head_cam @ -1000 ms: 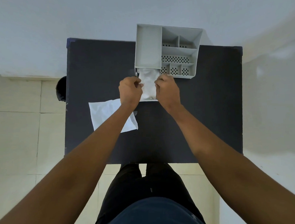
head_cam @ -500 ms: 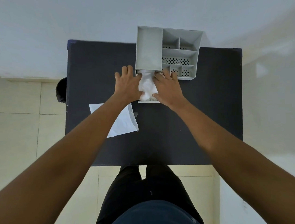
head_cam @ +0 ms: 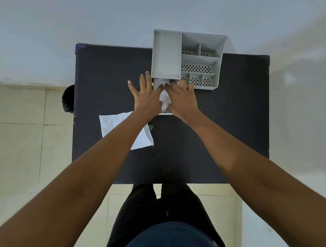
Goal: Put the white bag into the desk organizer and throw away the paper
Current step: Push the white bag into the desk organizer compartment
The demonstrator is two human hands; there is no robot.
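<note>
Both hands (head_cam: 148,98) slid forward, flattening white bag (head_cam: 164,99) on dark table (head_cam: 224,130).

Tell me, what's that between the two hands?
The white bag, lying in the desk organizer's pulled-out drawer, shows between the left hand and right hand in the head view.

Bare forearms, no sleeves; black trousers (head_cam: 158,207) and a dark navy top (head_cam: 169,238)

Scene is lit softly and evenly; shadows are kept faint. Strong wide-angle bending is seen at the edges. Slight blur is noted on fingers (head_cam: 147,81).
</note>
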